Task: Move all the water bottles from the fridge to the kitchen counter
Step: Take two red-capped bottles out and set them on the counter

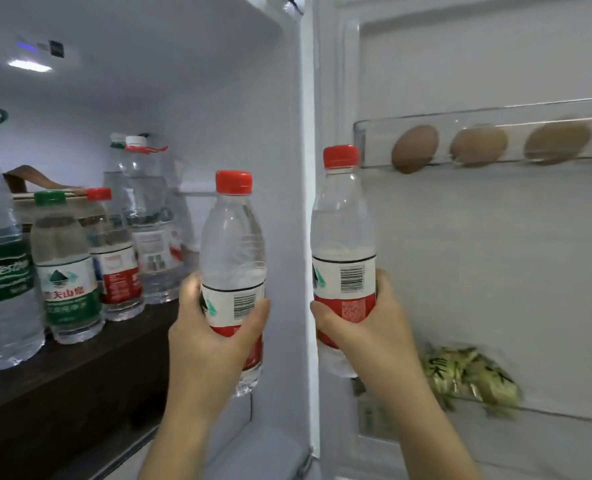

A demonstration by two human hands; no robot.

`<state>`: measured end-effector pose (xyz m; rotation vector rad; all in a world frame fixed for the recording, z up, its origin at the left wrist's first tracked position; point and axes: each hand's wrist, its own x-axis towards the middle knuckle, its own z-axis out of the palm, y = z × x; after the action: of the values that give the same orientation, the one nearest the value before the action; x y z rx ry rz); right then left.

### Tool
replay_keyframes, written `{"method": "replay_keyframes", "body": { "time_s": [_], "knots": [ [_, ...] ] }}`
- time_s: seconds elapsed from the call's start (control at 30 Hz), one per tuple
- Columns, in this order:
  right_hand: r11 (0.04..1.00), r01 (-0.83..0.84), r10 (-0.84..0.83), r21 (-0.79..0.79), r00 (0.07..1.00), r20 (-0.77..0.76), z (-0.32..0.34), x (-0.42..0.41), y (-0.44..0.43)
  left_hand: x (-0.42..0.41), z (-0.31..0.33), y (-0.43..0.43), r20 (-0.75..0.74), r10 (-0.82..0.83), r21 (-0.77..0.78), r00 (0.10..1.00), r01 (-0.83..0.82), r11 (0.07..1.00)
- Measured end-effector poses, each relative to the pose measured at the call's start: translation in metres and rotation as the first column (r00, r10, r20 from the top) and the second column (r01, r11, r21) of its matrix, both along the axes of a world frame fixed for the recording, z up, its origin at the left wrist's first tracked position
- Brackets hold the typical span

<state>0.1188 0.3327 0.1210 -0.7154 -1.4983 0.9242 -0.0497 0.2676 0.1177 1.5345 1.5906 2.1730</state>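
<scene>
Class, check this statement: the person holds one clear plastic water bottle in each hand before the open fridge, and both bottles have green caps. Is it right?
Not quite. The head view shows red caps, not green. The left hand grips one clear plastic water bottle, the right hand a second bottle, before the open fridge.

Large green-label bottle: left side cut by frame edge.
Eggs: blurred; rightmost cut by frame edge.
Green packets: blurred, print unreadable.
Brown handle: body hidden behind green-cap bottle; item unidentified.
Left-hand bottle: lower label covered by left hand.
Right-hand bottle: lower label covered by right hand.
</scene>
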Motion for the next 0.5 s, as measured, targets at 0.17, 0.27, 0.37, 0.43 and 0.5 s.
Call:
{"method": "replay_keyframes", "body": {
  "time_s": [0.17,0.27,0.37,0.43,0.5],
  "knots": [
    [0.986,0.168,-0.168,-0.002,0.985,-0.03,0.003,0.075,-0.019,0.063,-0.002,0.015,-0.03,-0.188,-0.019,0.982,0.188,0.982],
    [0.953,0.304,-0.303,0.013,0.952,-0.03,0.001,0.116,-0.032,0.106,-0.005,0.02,-0.049,-0.285,-0.028,0.957,0.284,0.958],
    [0.909,0.416,-0.415,0.029,0.909,-0.019,-0.002,0.163,-0.049,0.155,-0.011,0.022,-0.051,-0.387,-0.038,0.921,0.385,0.922],
    [0.858,0.512,-0.513,0.038,0.859,-0.003,-0.006,0.198,-0.061,0.191,-0.016,0.021,-0.044,-0.441,-0.034,0.896,0.44,0.897],
    [0.796,0.604,-0.605,0.039,0.796,0.018,-0.011,0.237,-0.074,0.229,-0.021,0.02,-0.035,-0.487,-0.038,0.873,0.485,0.873]
  ]
}}
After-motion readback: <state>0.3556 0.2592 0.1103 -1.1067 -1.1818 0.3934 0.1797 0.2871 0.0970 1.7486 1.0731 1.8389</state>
